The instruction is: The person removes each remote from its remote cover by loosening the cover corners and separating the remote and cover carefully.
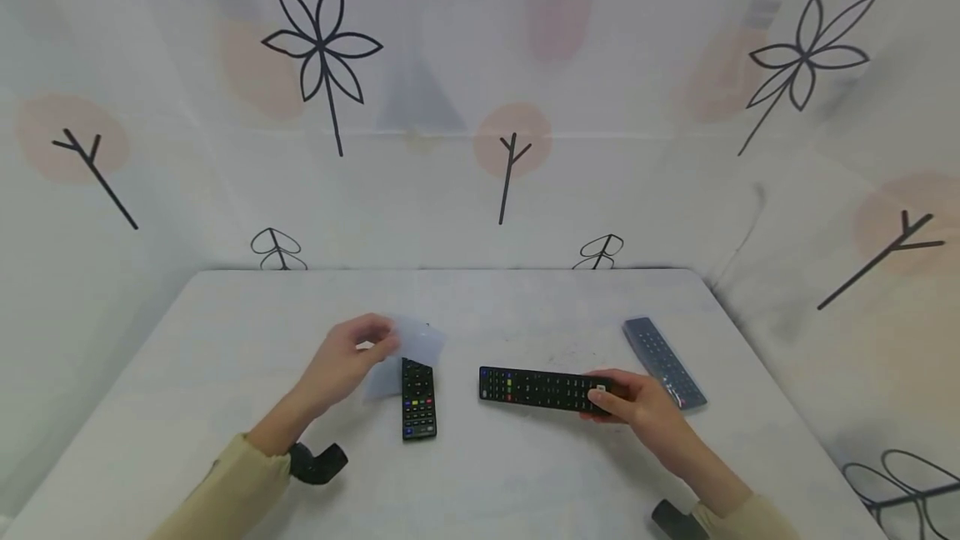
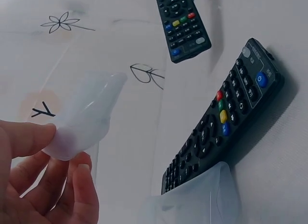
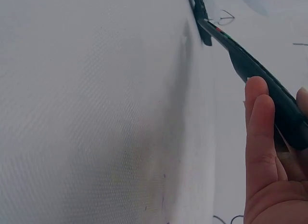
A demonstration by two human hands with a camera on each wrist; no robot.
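My left hand point(image 1: 347, 361) pinches a translucent plastic sleeve point(image 2: 89, 118) between thumb and fingers, above the table. Below it lies a black remote control point(image 1: 418, 402) with coloured buttons; in the left wrist view a second translucent sleeve point(image 2: 202, 202) overlaps its far end. My right hand point(image 1: 647, 411) grips another black remote control point(image 1: 536, 388) by one end, thumb on its button face. That remote is held sideways, pointing left, and in the right wrist view its dark underside point(image 3: 262, 82) shows above the fingers.
A third remote control point(image 1: 663, 361) in a bluish clear cover lies slantwise at the right, just beyond my right hand. The white table point(image 1: 480, 482) meets a patterned cloth backdrop point(image 1: 420, 198) at the back and sides. Dark wrist-camera mounts point(image 1: 318, 465) stick out by both sleeves.
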